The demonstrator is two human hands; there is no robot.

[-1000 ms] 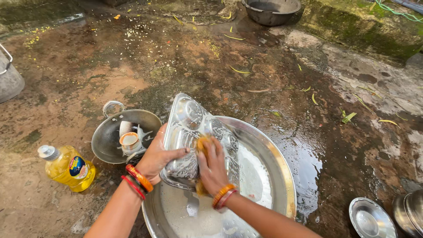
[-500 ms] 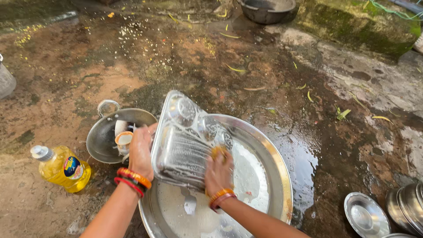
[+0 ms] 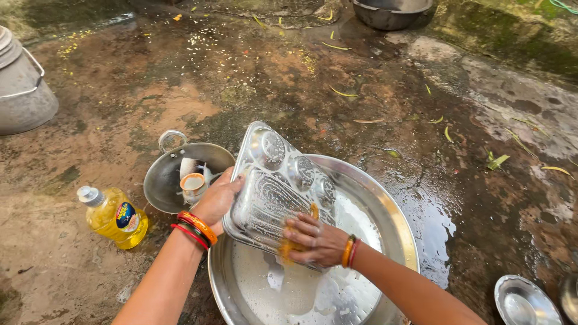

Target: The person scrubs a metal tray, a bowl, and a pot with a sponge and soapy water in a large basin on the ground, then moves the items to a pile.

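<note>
- We're mid-scrub: our left hand clamps the nine o'clock edge of the steel compartment tray, fingers curled round its rim, holding it tilted on end.
- Our right hand presses an orange scrubber against the tray's soapy underside at its six o'clock end, fingers closed over the pad.
- The tray stands inside the big steel basin, lower edge in the suds.
- Our judgement: the back is lathered, so the next move calls for a firm left grip while the pad works toward the twelve o'clock cups.
- At nine o'clock sits a small wok with a cup; the yellow soap bottle lies beyond.
- Hard to tell: most of the scrubber hides under our fingers, and the tray's front face is turned away.
- The steel plate at four o'clock is cut off by the frame.
</note>
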